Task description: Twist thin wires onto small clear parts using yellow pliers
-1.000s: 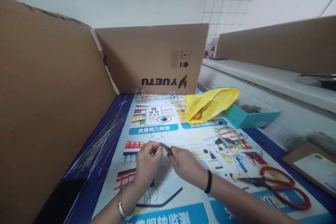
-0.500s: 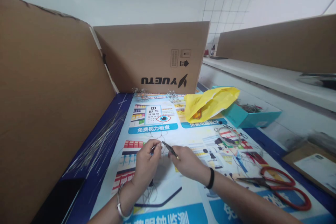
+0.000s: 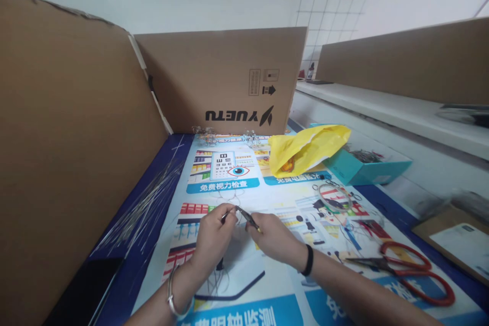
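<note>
Dark metal pliers (image 3: 248, 219) are held in the right hand (image 3: 273, 237), its grip wrapped round the handles. By the left hand (image 3: 215, 230), thumb and fingers pressed together, a thin wire piece (image 3: 225, 216) is pinched at the pliers' nose, raised above the printed surface (image 3: 278, 290). This piece is judged only part-worked; its exact stage cannot be told. Loose straight wires (image 3: 134, 217) are seemingly untouched, while wire clusters (image 3: 204, 135) placed by the cardboard panel (image 3: 225, 76) may be finished.

Printed table cover (image 3: 278, 285) (blue-edged); on it red-handled scissors (image 3: 392, 267), yellow bag (image 3: 309, 150), loose wires (image 3: 143, 207).
</note>
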The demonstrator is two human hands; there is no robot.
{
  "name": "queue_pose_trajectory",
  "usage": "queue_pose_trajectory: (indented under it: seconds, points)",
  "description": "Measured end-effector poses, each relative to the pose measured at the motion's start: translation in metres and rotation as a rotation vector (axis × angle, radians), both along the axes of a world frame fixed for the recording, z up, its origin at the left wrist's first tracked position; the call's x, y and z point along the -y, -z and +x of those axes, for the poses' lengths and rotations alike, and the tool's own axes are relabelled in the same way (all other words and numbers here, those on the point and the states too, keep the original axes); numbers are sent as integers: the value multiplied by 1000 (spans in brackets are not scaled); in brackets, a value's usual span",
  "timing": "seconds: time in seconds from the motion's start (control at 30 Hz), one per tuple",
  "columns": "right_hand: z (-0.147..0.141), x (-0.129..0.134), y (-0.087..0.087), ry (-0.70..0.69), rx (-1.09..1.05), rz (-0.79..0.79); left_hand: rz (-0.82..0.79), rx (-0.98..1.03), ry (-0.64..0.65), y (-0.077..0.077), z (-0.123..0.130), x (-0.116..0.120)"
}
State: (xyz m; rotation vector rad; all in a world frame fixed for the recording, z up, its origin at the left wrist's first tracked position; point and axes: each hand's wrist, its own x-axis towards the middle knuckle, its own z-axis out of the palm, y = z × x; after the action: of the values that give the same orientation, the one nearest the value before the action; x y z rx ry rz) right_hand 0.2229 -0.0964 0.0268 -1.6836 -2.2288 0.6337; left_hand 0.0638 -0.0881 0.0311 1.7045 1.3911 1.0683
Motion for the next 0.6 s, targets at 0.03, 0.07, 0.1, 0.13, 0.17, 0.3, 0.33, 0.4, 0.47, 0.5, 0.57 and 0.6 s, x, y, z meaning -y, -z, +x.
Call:
queue_pose_trajectory:
  seconds: [0.03, 0.07, 0.1, 0.13, 0.17, 0.3, 0.33, 0.4, 0.47, 0.5, 0.57, 0.6]
  points:
    - [0, 0, -1, 0, 7, 1, -3, -1, 5, -1, 0, 0]
    - [1, 1, -2, -1, 21, 5, -9, -1, 13, -3, 0, 0]
    - [1, 1, -4, 0, 45, 11, -14, 0, 21, -4, 0, 0]
    - [2, 2, -6, -1, 81, 20, -18, 2, 28, -6, 0, 0]
    - [3, 3, -9, -2, 125, 31, -22, 5, 35, -7, 0, 0]
    - [8, 4, -20, -31, 285, 99, -46, 37, 73, -9, -2, -1]
    - [9, 3, -22, -43, 305, 122, -59, 57, 83, -9, -2, -2]
    - [12, 1, -24, -56, 328, 169, -87, 112, 96, -8, -3, -3]
    - [15, -2, -24, -52, 333, 202, -115, 174, 109, -6, -3, -5]
    - [16, -3, -24, -49, 332, 213, -130, 201, 117, -6, -4, -5]
    - [17, -5, -22, -53, 325, 227, -161, 247, 137, -5, -4, -6]
    - [17, -6, -21, -60, 324, 228, -175, 266, 146, -5, -4, -7]
